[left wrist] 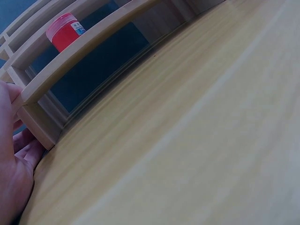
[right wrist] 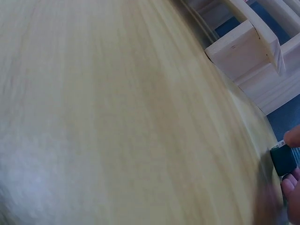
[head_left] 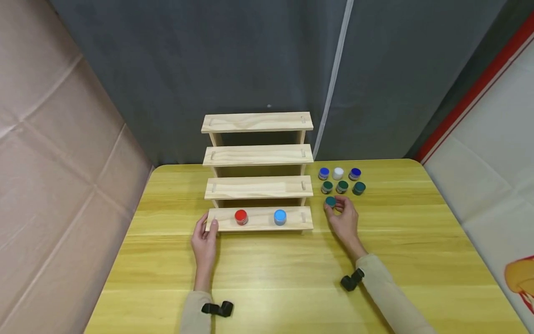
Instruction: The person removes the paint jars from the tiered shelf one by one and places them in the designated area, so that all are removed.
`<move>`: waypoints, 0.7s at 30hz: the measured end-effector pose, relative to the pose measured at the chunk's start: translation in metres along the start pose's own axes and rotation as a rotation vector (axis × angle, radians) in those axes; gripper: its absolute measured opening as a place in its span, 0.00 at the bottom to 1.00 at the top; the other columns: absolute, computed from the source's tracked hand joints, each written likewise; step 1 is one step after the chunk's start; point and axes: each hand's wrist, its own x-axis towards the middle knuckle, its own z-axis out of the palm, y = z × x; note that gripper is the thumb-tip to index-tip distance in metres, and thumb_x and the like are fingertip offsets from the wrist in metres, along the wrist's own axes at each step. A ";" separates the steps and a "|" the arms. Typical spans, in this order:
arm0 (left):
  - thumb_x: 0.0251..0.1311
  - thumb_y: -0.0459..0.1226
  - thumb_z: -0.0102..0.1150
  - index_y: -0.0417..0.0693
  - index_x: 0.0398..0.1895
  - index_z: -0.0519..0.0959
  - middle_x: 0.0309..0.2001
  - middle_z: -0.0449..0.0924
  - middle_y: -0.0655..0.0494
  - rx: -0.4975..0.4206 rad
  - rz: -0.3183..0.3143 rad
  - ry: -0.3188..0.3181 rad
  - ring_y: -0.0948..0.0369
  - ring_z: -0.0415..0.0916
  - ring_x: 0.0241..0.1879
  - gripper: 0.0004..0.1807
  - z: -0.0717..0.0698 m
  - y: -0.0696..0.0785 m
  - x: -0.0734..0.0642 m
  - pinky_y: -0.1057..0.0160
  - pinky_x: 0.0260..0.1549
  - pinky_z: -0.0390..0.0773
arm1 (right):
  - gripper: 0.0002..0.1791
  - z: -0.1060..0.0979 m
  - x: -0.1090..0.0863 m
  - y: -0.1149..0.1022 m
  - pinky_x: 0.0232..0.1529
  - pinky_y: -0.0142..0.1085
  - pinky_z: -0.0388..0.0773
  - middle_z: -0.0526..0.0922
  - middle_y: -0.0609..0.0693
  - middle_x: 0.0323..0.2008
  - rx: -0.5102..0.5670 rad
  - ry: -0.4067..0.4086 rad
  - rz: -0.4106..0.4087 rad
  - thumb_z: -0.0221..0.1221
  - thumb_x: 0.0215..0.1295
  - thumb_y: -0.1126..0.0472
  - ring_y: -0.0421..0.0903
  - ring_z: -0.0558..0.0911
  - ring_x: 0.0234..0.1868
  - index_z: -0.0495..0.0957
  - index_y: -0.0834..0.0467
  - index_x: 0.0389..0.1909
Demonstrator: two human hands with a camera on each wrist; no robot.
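A stepped wooden rack (head_left: pixel 258 188) has a red-lidded paint jar (head_left: pixel 241 217) and a light blue paint jar (head_left: pixel 280 217) on its lowest tier. My left hand (head_left: pixel 204 243) grips the left end of that tier, thumb at the front corner and fingers around the side. In the left wrist view the red jar (left wrist: pixel 66 33) shows above the board. Right of the rack, my right hand (head_left: pixel 344 221) pinches a dark green paint jar (head_left: pixel 330 202) between thumb and fingers. In the right wrist view this green jar (right wrist: pixel 283 159) appears upright, close over the tabletop.
Beyond my right hand stand two rows of jars: green ones (head_left: pixel 342 187) in front, a white one (head_left: pixel 338 173) between blue ones (head_left: pixel 323 173) behind. A dark curtain (head_left: pixel 267 60) hangs behind the table (head_left: pixel 271 278).
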 end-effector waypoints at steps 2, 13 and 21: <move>0.75 0.34 0.61 0.40 0.71 0.76 0.62 0.82 0.31 -0.003 -0.001 -0.003 0.70 0.76 0.31 0.23 0.000 0.000 0.000 0.76 0.30 0.77 | 0.26 -0.001 -0.001 -0.001 0.57 0.38 0.80 0.83 0.68 0.56 0.006 0.003 0.001 0.69 0.66 0.66 0.63 0.83 0.55 0.75 0.70 0.61; 0.76 0.36 0.60 0.41 0.71 0.76 0.61 0.83 0.32 0.004 -0.006 -0.009 0.69 0.74 0.29 0.23 -0.001 -0.002 0.001 0.76 0.29 0.77 | 0.27 -0.010 -0.005 -0.023 0.65 0.45 0.78 0.82 0.66 0.60 0.095 0.028 -0.019 0.68 0.67 0.68 0.60 0.81 0.61 0.73 0.70 0.64; 0.76 0.36 0.61 0.40 0.70 0.76 0.59 0.84 0.32 0.002 -0.014 -0.002 0.68 0.76 0.30 0.23 0.000 0.000 0.000 0.76 0.30 0.78 | 0.26 -0.014 -0.015 -0.049 0.59 0.20 0.75 0.82 0.68 0.59 0.145 0.030 -0.089 0.67 0.66 0.72 0.60 0.81 0.59 0.74 0.71 0.63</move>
